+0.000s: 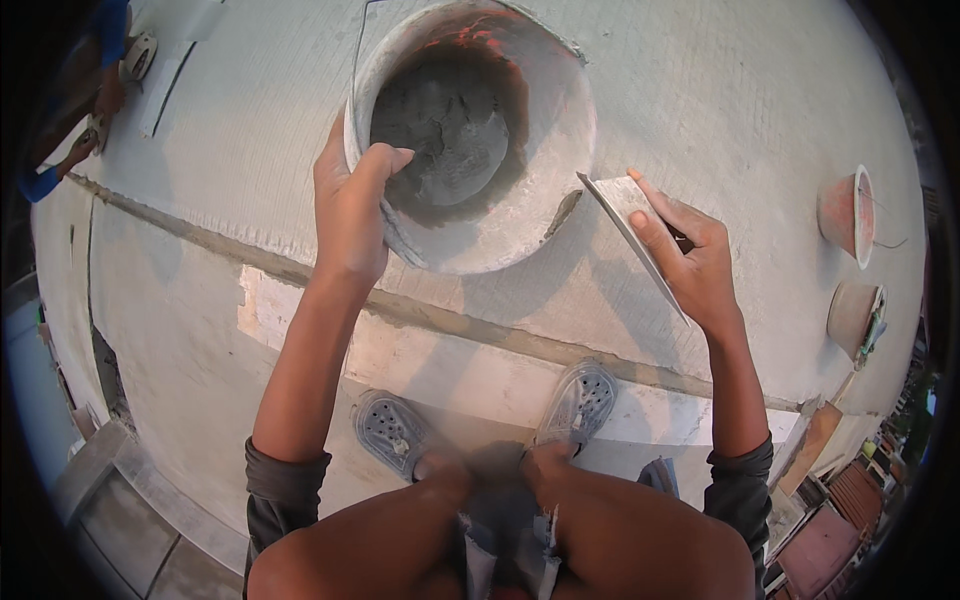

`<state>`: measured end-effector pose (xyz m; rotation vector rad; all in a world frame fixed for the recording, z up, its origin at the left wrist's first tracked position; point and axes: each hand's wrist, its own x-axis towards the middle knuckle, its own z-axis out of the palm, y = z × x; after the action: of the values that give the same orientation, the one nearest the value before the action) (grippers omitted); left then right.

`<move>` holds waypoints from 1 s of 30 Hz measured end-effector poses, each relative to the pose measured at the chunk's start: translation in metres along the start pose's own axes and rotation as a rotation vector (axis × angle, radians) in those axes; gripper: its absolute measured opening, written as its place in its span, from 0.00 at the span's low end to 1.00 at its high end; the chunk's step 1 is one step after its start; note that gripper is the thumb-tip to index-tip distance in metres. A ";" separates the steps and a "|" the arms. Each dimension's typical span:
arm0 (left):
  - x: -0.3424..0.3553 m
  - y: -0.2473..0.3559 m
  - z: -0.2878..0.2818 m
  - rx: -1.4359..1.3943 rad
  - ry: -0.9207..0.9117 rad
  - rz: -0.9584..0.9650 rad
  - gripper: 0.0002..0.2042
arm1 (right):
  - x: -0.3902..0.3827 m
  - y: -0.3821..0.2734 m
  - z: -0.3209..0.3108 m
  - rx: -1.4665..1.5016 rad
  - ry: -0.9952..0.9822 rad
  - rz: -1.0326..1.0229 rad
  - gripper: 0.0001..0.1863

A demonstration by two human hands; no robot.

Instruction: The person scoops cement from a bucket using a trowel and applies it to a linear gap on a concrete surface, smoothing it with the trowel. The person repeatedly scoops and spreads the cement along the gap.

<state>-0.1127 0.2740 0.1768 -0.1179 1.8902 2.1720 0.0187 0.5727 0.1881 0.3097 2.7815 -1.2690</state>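
Observation:
My left hand [355,205] grips the near left rim of a cement-smeared bucket [560,150], its thumb over the edge. The bucket tilts so that its mouth faces me. Wet grey mortar [440,130] lies inside, with a smooth, shiny patch on it. To the right of the bucket, my right hand [690,250] is closed on a flat metal scraper [635,235], thumb on one face. The scraper's long, thin edge slants down to the right, and its upper corner is close to the bucket's rim. My palm hides part of its back.
A co-worker's hand [80,150] and blue sleeve show at far left, near a flat trowel [165,95]. Two smaller buckets [848,212] sit at right. A groove [450,318] crosses the concrete before my grey clogs [392,432]. Boards and rubble [835,510] lie lower right.

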 end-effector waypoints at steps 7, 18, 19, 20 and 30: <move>0.000 0.004 -0.001 0.068 -0.061 0.093 0.33 | -0.001 -0.027 0.019 0.054 -0.327 0.048 0.26; -0.003 -0.005 -0.005 0.097 -0.126 0.105 0.33 | 0.007 -0.026 0.032 0.462 -0.138 0.205 0.23; -0.007 -0.004 -0.001 0.163 -0.137 0.125 0.37 | 0.019 -0.035 0.033 0.407 -0.144 0.193 0.24; -0.010 -0.005 -0.001 0.240 -0.141 0.162 0.39 | 0.034 -0.043 0.037 0.353 -0.150 0.184 0.24; -0.020 -0.018 0.010 0.424 -0.213 0.214 0.49 | 0.107 -0.035 0.090 -0.043 -0.136 0.038 0.23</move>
<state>-0.0874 0.2831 0.1656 0.3942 2.2628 1.7617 -0.0952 0.4991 0.1395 0.2618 2.6715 -1.1730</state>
